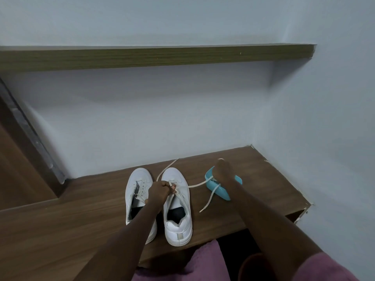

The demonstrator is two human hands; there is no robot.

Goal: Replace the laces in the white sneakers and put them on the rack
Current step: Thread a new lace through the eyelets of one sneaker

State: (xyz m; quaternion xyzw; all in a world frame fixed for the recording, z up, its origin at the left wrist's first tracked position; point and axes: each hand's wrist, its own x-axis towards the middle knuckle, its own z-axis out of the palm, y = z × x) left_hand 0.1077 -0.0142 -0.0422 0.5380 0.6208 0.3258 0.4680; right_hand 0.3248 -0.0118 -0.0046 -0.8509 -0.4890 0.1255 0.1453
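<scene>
Two white sneakers side by side on wooden ledge, toes to the wall, heels toward the person; long axis runs straight away from the body.

Left hand on the laced sneaker at its eyelets, fingers curled, pinching the lace.

Right hand raised off to the side, gripping the lace end above a blue object, possibly a case; too dim to tell.

Lace cream, flat, stretched between hands. Other sneaker shows open eyelets.
</scene>
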